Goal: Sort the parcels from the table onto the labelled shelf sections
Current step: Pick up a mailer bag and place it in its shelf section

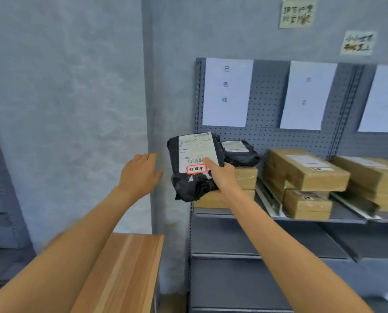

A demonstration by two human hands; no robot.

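My right hand (222,175) grips a black plastic parcel (194,181) with a white shipping label and a red-framed sticker, thumb on the label. It is held up in front of the left end of the grey shelf (233,214). My left hand (140,171) hovers to the left of the parcel, fingers straight and holding nothing. White paper signs hang on the pegboard: one on the left (227,91), one in the middle (308,94), one at the right edge (385,98). Another black parcel (240,153) lies on cardboard boxes under the left sign.
Brown cardboard boxes (306,170) are stacked under the middle sign, more boxes (369,175) further right. A wooden table edge (125,272) is at the lower left. Lower grey shelves (245,256) sit below. A blue-grey wall corner (149,109) stands left of the shelf.
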